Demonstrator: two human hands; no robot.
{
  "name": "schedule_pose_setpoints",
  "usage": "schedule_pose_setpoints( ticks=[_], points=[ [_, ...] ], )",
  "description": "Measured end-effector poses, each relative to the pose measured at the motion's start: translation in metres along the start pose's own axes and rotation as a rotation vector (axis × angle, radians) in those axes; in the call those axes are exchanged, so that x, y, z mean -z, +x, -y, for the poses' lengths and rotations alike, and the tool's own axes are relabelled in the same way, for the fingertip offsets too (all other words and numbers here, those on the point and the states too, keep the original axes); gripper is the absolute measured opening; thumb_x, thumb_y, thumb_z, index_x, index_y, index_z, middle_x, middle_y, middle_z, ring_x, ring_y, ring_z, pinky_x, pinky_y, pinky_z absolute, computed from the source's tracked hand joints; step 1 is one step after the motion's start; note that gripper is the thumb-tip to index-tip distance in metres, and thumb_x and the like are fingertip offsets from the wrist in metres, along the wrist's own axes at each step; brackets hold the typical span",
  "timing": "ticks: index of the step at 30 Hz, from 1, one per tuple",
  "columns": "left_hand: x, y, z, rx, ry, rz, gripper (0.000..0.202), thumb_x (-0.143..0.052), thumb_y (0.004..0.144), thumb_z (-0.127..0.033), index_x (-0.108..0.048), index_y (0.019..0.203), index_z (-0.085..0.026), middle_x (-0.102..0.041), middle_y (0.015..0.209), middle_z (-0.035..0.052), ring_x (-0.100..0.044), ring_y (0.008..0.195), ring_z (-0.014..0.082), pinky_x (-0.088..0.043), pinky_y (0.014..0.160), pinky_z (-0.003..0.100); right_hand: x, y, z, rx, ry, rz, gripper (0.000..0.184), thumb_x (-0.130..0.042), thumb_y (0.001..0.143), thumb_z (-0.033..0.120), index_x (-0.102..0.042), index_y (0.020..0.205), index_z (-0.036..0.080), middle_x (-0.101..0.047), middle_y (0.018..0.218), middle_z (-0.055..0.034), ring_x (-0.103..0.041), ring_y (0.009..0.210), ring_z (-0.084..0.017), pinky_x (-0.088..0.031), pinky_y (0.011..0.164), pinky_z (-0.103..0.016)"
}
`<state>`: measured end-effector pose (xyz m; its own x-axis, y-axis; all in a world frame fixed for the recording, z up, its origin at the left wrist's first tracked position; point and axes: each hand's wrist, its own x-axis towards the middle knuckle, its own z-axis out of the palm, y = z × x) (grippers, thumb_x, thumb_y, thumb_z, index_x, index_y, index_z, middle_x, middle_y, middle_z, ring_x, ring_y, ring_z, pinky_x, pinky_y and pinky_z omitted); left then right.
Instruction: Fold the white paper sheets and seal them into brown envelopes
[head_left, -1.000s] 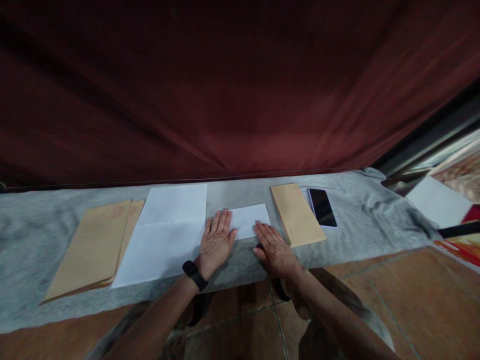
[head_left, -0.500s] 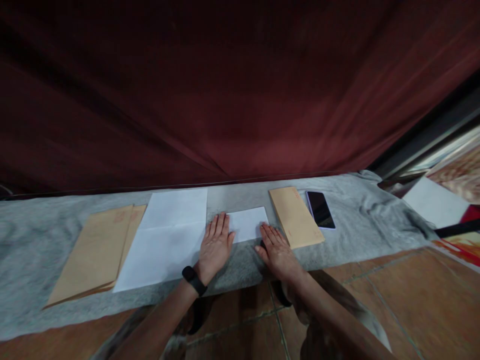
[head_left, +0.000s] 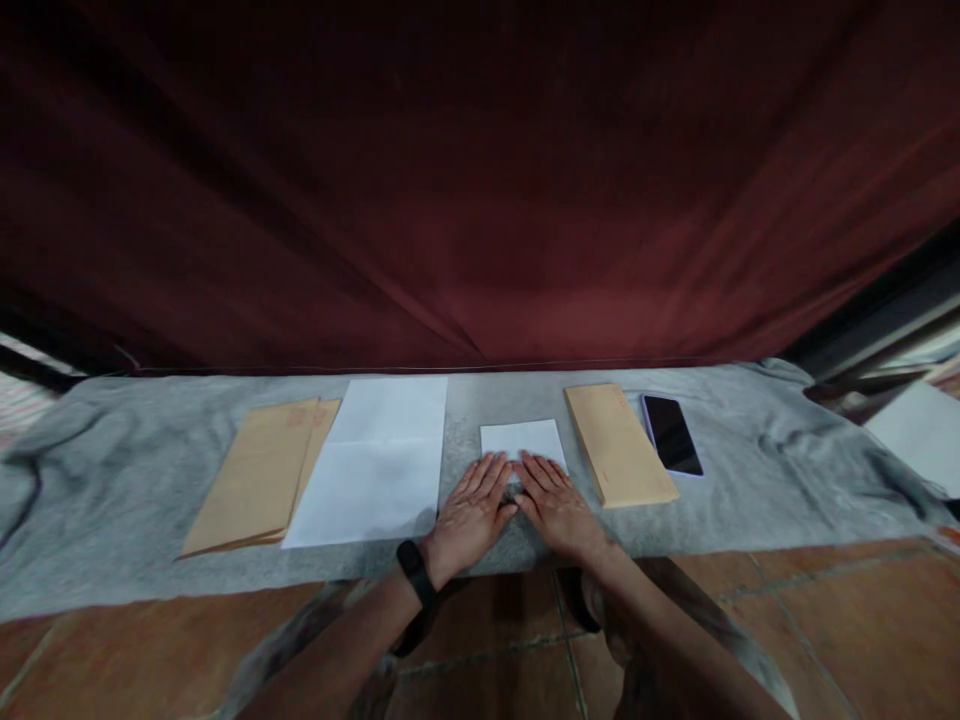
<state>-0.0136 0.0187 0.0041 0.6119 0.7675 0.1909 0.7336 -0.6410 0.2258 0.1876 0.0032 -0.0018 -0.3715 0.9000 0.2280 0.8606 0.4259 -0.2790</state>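
A small folded white paper (head_left: 523,439) lies on the grey cloth (head_left: 112,480) in front of me. My left hand (head_left: 472,510), with a black band on the wrist, lies flat with fingers stretched out, fingertips on the paper's near left edge. My right hand (head_left: 556,503) lies flat beside it, fingers spread over the paper's near right edge. The two hands almost touch. Neither hand holds anything.
Left of the hands lies a large white sheet (head_left: 376,462) and a stack of brown envelopes (head_left: 259,475). On the right lie a brown envelope (head_left: 619,456) and a dark phone (head_left: 672,434). A dark red curtain (head_left: 480,180) hangs behind. Tiled floor (head_left: 787,620) lies below.
Both hands have come together over the near edge of the small paper; the left hand slid right. The view has shifted, so everything sits further right.
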Motion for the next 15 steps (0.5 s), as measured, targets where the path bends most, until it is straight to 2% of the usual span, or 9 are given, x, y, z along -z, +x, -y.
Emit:
schedule_pose_setpoints(
  ticks=[5, 8, 12, 15],
  points=[
    [0.001, 0.005, -0.002, 0.070, 0.025, -0.025, 0.053, -0.042, 0.103, -0.038, -0.044, 0.148, -0.010, -0.041, 0.158, 0.0176, -0.034, 0.150, 0.0271, -0.036, 0.120, 0.046, 0.002, 0.004, -0.006, -0.044, 0.008, 0.001, 0.045, -0.039, 0.105, 0.034, -0.054, 0.145, 0.017, -0.048, 0.155, -0.0097, -0.043, 0.144, -0.025, -0.037, 0.118, -0.045],
    [-0.002, 0.009, -0.001, 0.121, 0.052, -0.049, 0.052, -0.041, 0.103, -0.037, -0.047, 0.145, -0.006, -0.041, 0.158, 0.0209, -0.034, 0.150, 0.0287, -0.038, 0.119, 0.046, 0.001, 0.012, -0.014, -0.166, -0.005, -0.080, 0.047, -0.037, 0.105, 0.031, -0.053, 0.144, 0.011, -0.049, 0.153, -0.0158, -0.044, 0.143, -0.027, -0.041, 0.114, -0.045],
    [-0.005, 0.009, -0.003, 0.187, 0.113, -0.075, 0.056, -0.046, 0.100, -0.035, -0.044, 0.148, -0.007, -0.040, 0.158, 0.0210, -0.034, 0.149, 0.0313, -0.036, 0.119, 0.049, -0.001, 0.021, -0.025, -0.340, -0.067, -0.165, 0.052, -0.040, 0.101, 0.027, -0.048, 0.145, 0.001, -0.051, 0.148, -0.0255, -0.047, 0.138, -0.033, -0.042, 0.110, -0.049],
    [-0.006, 0.008, -0.006, 0.222, 0.137, -0.074, 0.055, -0.045, 0.100, -0.035, -0.045, 0.148, -0.007, -0.041, 0.158, 0.0203, -0.035, 0.149, 0.0319, -0.035, 0.120, 0.049, -0.001, 0.028, -0.029, -0.399, -0.046, -0.188, 0.053, -0.045, 0.098, 0.026, -0.048, 0.145, 0.003, -0.059, 0.137, -0.0248, -0.054, 0.129, -0.034, -0.044, 0.107, -0.050]
  ],
)
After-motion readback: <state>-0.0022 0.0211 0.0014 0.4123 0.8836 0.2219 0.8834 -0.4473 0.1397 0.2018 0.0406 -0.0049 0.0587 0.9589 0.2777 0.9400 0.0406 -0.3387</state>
